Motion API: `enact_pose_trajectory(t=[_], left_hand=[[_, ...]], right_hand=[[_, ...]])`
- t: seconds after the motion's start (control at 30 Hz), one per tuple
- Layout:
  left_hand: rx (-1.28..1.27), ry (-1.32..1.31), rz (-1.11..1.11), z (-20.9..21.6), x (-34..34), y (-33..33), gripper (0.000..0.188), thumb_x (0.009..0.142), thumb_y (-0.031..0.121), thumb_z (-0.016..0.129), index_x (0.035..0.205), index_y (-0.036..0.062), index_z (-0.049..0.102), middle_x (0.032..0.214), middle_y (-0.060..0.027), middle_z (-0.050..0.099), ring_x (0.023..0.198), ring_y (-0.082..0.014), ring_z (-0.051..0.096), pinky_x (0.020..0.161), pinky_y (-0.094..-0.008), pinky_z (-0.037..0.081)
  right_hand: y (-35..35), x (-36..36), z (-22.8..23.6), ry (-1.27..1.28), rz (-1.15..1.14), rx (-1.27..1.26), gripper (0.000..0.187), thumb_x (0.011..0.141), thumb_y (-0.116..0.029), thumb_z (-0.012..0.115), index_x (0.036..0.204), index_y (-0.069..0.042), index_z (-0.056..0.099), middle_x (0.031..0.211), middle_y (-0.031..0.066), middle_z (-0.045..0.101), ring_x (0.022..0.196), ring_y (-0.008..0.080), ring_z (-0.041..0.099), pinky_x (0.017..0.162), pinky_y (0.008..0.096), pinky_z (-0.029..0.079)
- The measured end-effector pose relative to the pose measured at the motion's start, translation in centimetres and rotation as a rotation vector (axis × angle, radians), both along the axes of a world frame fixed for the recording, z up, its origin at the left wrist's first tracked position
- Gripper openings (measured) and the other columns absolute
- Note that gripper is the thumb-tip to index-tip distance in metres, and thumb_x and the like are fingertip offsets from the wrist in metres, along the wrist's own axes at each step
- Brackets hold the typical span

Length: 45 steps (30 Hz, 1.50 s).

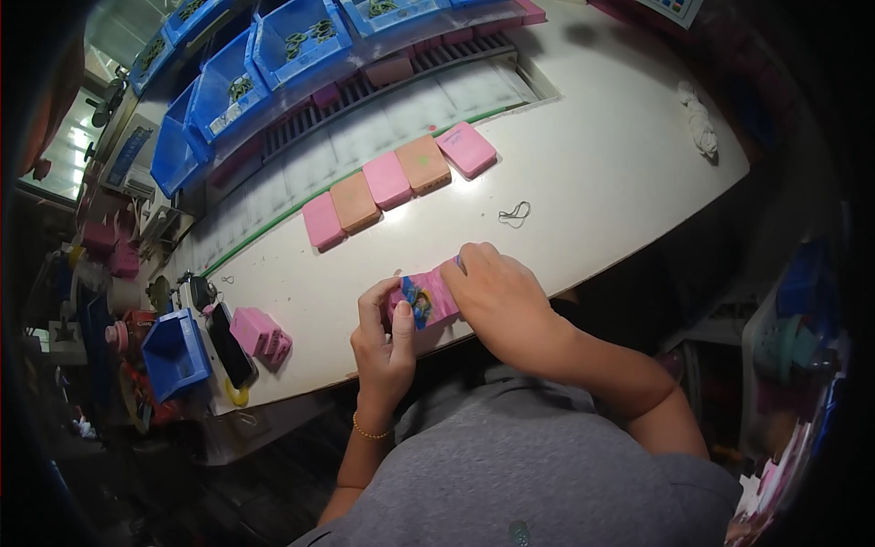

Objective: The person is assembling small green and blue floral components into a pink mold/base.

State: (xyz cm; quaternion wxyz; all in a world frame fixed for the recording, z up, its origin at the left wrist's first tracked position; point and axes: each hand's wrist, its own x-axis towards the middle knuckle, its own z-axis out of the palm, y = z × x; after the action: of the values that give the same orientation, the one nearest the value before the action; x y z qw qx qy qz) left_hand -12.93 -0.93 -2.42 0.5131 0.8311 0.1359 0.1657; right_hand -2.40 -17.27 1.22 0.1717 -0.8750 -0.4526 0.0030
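Observation:
Between my hands, at the near edge of the table, is a pink block with a blue and yellow patch near its left end. My left hand grips that end, with the thumb along the near side and the fingers round the far side. My right hand closes over the other end, back of the hand up, hiding most of its fingertips. A sliver of purple shows by the right fingers; I cannot make out what it is. Beyond my hands lies a small thin wire-like loop.
Several pink and orange-tan blocks form a slanting row beyond my hands. Blue bins with small green pieces stand behind it. At left are stacked pink blocks, a black phone and a blue bin. A white cord bundle lies far right.

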Motion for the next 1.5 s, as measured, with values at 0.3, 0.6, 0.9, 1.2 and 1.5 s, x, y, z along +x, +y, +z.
enact_pose_trajectory(t=[0.3,0.6,0.9,1.2,1.5], left_hand=[[-0.389,-0.137,-0.086,-1.1,0.9,-1.1,0.050,0.107,0.018,0.050,0.152,0.0039,0.033,0.111,-0.0090,0.067,0.085,-0.0048,0.055,0.072,-0.0187,0.044],[-0.440,-0.048,-0.189,-0.2,3.1,-2.2,0.049,0.107,0.023,0.054,0.149,0.0045,0.037,0.102,-0.0068,0.068,0.074,-0.0036,0.051,0.066,-0.0185,0.041],[-0.473,-0.006,-0.221,-0.5,3.1,-2.2,0.053,0.107,0.026,0.055,0.151,0.0041,0.035,0.103,-0.0051,0.068,0.074,-0.0036,0.052,0.065,-0.0176,0.041],[-0.514,-0.081,-0.215,-1.4,1.9,-1.6,0.060,0.107,0.032,0.056,0.152,0.0013,0.032,0.116,-0.0104,0.067,0.091,-0.0072,0.060,0.076,-0.0188,0.046],[-0.272,-0.063,-0.092,-1.9,-0.8,-0.6,0.060,0.107,0.033,0.053,0.152,0.0010,0.029,0.128,-0.0177,0.061,0.107,-0.0162,0.062,0.088,-0.0259,0.049]], right_hand=[[-1.5,2.1,-3.1,0.530,0.054,0.428,0.040,0.086,0.004,0.065,0.124,-0.003,0.057,0.107,0.0135,0.057,0.097,0.0296,0.062,0.082,0.0395,0.052],[-3.5,3.4,-4.8,1.056,-0.064,0.705,0.028,0.104,-0.016,0.058,0.128,-0.002,0.060,0.113,0.0067,0.058,0.103,0.0177,0.057,0.092,0.0320,0.047],[-3.2,4.4,-5.1,1.058,0.066,0.578,0.031,0.109,-0.027,0.051,0.116,-0.001,0.066,0.125,0.0095,0.056,0.118,0.0195,0.054,0.105,0.0331,0.043],[-3.2,3.4,-4.5,1.027,0.077,0.588,0.027,0.102,-0.029,0.060,0.102,-0.003,0.066,0.118,0.0084,0.061,0.107,0.0220,0.058,0.094,0.0341,0.046],[-0.9,0.9,-3.1,0.619,-0.001,0.477,0.020,0.097,-0.030,0.063,0.093,-0.011,0.069,0.107,0.0025,0.065,0.108,0.0217,0.055,0.093,0.0420,0.034]])
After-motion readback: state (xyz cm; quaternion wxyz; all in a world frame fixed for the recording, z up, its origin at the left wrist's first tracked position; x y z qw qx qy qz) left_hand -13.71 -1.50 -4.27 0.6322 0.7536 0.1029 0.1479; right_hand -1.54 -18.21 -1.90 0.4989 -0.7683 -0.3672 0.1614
